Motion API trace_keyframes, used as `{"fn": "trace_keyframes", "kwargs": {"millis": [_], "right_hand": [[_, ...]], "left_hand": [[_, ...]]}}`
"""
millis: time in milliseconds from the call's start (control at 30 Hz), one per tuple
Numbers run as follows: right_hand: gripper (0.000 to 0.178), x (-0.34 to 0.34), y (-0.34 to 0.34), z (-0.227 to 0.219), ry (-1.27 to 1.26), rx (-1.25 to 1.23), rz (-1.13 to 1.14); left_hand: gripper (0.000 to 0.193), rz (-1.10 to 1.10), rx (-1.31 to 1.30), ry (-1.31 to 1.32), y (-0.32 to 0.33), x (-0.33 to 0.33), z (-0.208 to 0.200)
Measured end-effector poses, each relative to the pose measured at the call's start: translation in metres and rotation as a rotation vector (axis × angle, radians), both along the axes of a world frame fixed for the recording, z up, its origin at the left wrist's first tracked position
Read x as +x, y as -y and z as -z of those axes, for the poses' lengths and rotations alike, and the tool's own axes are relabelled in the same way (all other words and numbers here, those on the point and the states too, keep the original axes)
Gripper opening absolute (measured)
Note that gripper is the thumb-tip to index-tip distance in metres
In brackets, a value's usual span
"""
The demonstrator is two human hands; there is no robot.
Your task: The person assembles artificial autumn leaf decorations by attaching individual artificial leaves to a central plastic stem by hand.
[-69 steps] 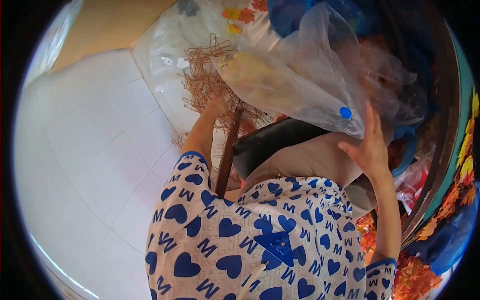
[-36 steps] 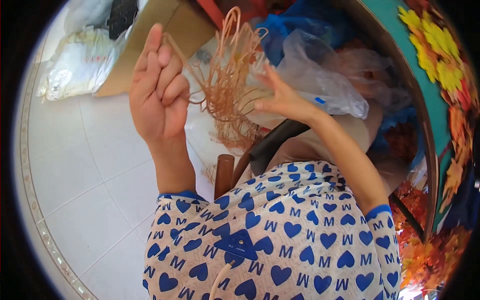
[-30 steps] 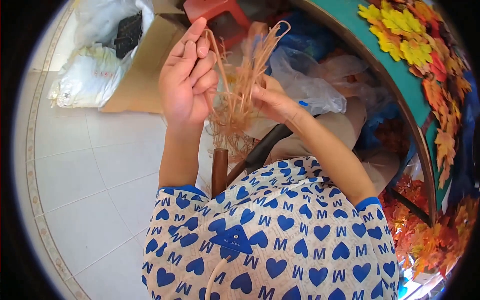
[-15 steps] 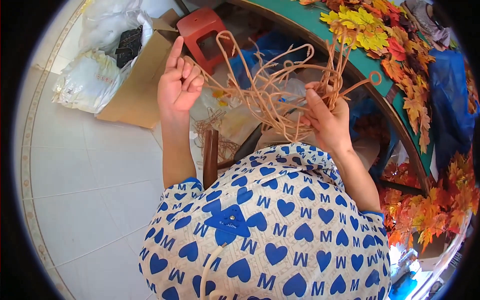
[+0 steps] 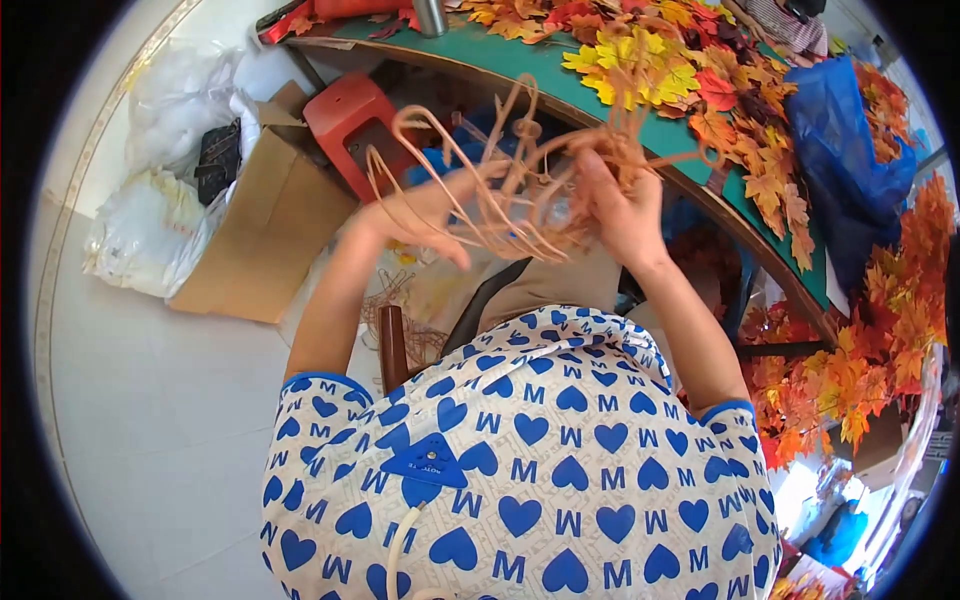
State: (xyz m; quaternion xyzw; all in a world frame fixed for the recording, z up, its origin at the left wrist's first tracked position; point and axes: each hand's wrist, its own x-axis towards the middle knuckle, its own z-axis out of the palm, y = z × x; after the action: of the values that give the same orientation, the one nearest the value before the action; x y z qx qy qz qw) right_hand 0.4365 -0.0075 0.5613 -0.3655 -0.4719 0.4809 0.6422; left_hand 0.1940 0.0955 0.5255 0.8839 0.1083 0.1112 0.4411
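My right hand [image 5: 625, 205] is closed around a tangled bundle of thin, looped brown stems [image 5: 540, 215] and holds it up in front of me, before the table edge. Its loops fan out leftward from the grip, and other ends rise above the fist. At the left side of the bundle is my left hand [image 5: 425, 212], with fingers stretched out among the loops and thumb apart. It is slightly blurred, and its fingertips are partly behind the stems.
A green-topped table [image 5: 470, 60] curves across the far side, bearing orange and yellow artificial maple leaves [image 5: 640, 70]. A red stool [image 5: 355, 125] and a cardboard box [image 5: 255, 220] stand left. More stems [image 5: 395, 310] lie below. A blue bag [image 5: 850, 130] is at right.
My left hand has come down and right, from a raised pointing finger to the loops. My right hand still grips the bundle. The view has shifted, showing more of the table.
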Motion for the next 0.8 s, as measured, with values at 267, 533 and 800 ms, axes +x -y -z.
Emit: {"fn": "trace_keyframes", "kwargs": {"millis": [267, 533, 800], "right_hand": [[0.080, -0.050, -0.004, -0.031, 0.431, 0.531, 0.195], [0.062, 0.081, -0.047, 0.048, 0.757, -0.304, -0.211], [0.099, -0.039, 0.000, 0.085, -0.594, -0.681, -1.079]], "left_hand": [[0.058, -0.139, -0.713, 0.614, 0.034, 0.082, 0.004], [0.025, -0.097, -0.860, 0.686, 0.018, 0.040, -0.019], [0.027, 0.083, -0.861, 0.627, 0.019, 0.031, -0.012]]}}
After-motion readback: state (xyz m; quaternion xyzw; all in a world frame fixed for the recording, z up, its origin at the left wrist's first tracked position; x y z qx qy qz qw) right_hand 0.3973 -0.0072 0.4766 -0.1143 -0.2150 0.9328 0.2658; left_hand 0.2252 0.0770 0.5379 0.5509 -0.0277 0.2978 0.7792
